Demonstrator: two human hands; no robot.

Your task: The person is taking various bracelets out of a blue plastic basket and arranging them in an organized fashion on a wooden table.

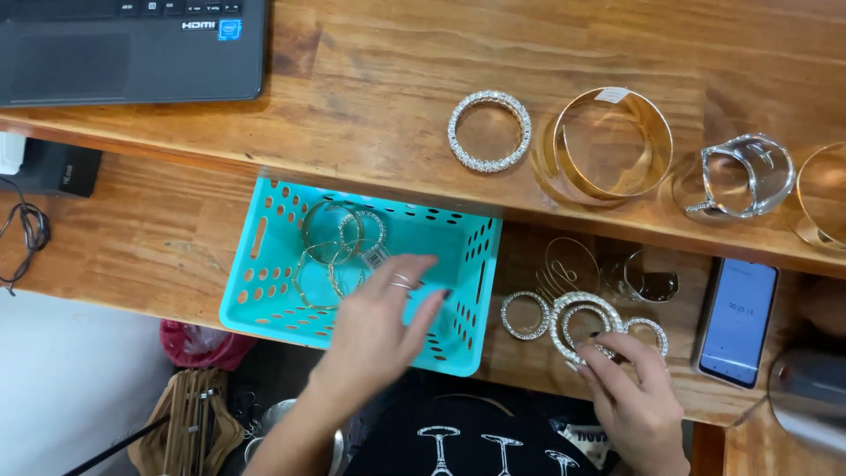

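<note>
The right hand (630,401) sits lowest in view, fingertips pinched on a wide rhinestone bangle (585,324) lying on the lower wooden shelf (150,247) — smaller sparkly bangles (526,316) lie just beside it, one on each side. The left hand (379,330) hovers over the turquoise perforated basket (264,291), fingers spread and loosely open, holding nothing; several thin bracelets (339,242) lie inside the basket. On the upper tabletop (370,79) stand a crystal bangle (490,130), a broad gold cuff (612,143) and a clear cuff (745,176). A smartphone (738,322) rests on the shelf — right of the bangles.
</note>
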